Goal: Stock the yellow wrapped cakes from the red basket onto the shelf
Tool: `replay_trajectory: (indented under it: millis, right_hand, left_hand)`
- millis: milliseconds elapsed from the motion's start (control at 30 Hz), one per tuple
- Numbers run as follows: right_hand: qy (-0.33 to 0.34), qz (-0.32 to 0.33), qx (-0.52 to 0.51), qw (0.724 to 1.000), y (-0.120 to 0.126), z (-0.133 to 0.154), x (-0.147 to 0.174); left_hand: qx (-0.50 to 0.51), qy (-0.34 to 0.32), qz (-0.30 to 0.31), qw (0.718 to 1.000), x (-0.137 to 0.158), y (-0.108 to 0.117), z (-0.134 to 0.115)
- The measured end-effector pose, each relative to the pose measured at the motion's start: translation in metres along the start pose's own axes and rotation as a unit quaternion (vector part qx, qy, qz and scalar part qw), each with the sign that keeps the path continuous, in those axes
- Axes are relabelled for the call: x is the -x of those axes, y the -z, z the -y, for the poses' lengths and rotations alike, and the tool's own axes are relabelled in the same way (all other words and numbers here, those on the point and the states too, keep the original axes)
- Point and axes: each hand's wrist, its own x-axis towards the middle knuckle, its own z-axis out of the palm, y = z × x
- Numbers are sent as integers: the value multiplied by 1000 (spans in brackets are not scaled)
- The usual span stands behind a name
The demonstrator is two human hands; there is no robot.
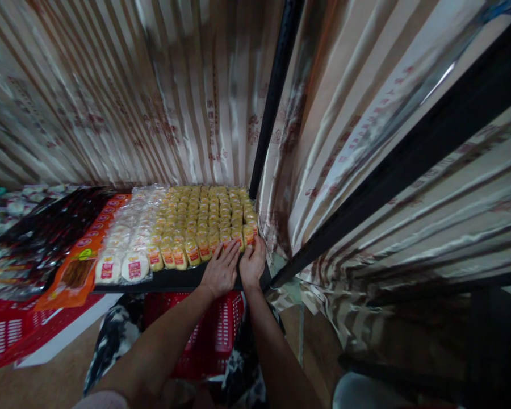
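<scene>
Rows of small yellow packaged cakes point(196, 221) with red-and-orange labels stand on a black shelf point(170, 280). My left hand point(221, 270) rests against the front row near its right end, fingers stretched out together and touching the packs. At the right front corner, my right hand point(252, 262) has its fingers curled round the lower part of one yellow packaged cake point(250, 232). That cake stands a little higher than its neighbours. Left of the yellow rows lie round white packaged cakes point(135, 267) with red labels.
Farther left are an orange snack packet point(77, 272) and dark shiny packets point(42, 238). Red plastic baskets stand below, one point(217, 324) between my legs. Black posts point(276, 96) rise at the shelf's corner, before a striped, printed sheet curtain point(187, 85).
</scene>
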Motion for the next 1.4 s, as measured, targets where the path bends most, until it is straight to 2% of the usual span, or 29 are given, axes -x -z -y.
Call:
replay_trajectory:
  millis: [333, 700, 967, 1167, 1400]
  right_hand:
    - [-8, -3, 0, 1000, -2, -1, -9]
    - [-3, 52, -18, 998, -5, 4, -21]
    - [9, 32, -2, 999, -3, 6, -32]
    - [-45, 14, -16, 999, -5, 12, -39]
    - [-99, 58, -28, 993, -8, 15, -54]
  left_hand:
    - [9, 0, -13, 1000, -1, -1, 0]
    - [32, -3, -21, 999, -1, -3, 2]
    - [34, 0, -9, 999, -1, -4, 3]
    - [40, 4, 0, 999, -2, -6, 3]
    - [45, 9, -20, 999, -2, -11, 2]
